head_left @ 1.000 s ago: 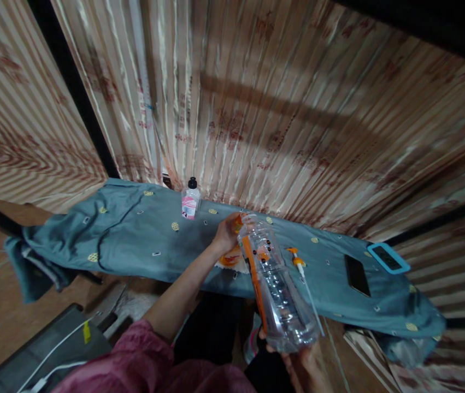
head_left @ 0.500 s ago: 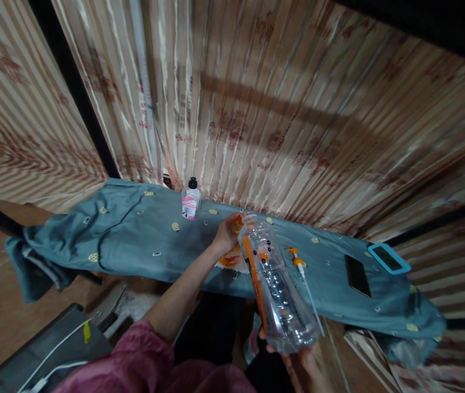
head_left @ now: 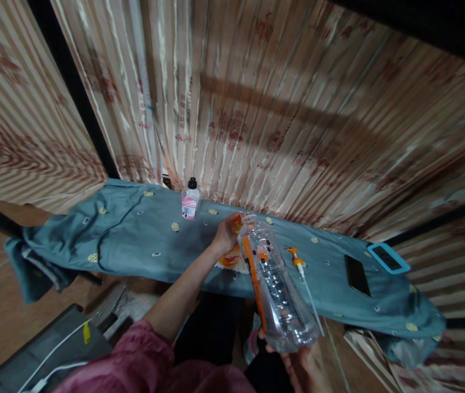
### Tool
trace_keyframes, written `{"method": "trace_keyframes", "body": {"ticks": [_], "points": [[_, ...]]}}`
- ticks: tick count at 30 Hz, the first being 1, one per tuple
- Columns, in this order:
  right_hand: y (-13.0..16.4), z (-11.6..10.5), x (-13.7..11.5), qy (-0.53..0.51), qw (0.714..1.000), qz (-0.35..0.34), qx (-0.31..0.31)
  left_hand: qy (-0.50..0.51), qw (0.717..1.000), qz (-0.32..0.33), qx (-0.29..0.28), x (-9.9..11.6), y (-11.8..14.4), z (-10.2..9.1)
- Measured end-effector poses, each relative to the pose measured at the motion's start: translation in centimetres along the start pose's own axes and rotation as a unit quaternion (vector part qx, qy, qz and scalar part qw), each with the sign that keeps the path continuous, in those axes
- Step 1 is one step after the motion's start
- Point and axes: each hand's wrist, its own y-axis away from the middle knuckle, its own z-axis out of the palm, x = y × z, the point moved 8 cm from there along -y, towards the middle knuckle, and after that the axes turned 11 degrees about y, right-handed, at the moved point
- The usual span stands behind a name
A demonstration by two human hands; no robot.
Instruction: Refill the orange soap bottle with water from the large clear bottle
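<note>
Your left hand (head_left: 226, 233) pinches small orange item (head_left: 237, 223) at mouth of large clear bottle (head_left: 275, 284); your right hand (head_left: 305, 363) clasps its base. Bottle tilted across near edge of cloth-covered tabletop (head_left: 129, 237), mouth end farther from you. Orange-and-white packet (head_left: 231, 260) beneath left hand; orange pump (head_left: 298, 261) just right of bottle; phone (head_left: 357, 275), blue-framed device (head_left: 388, 257) farther right.

One head-worn camera looks forward and down at the hands (head_left: 226, 236).
</note>
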Motion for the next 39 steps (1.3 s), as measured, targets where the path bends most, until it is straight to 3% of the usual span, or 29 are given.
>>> {"method": "trace_keyframes", "body": {"ticks": [6,16,28,39], "points": [[0.1,0.1,-0.2,0.010,1.000,0.004,0.008,-0.041,0.999,0.023,-0.016,0.5,0.0,0.0],[-0.1,0.0,0.1,0.015,1.000,-0.003,-0.005,0.000,1.000,0.027,-0.014,-1.0,-0.2,0.1],[-0.2,0.3,-0.1,0.026,1.000,-0.007,0.003,-0.029,0.999,0.029,-0.009,0.2,-0.1,-0.1],[0.0,0.3,-0.1,0.012,1.000,-0.009,0.002,-0.005,0.999,0.033,-0.007,-0.1,0.0,0.1]]}}
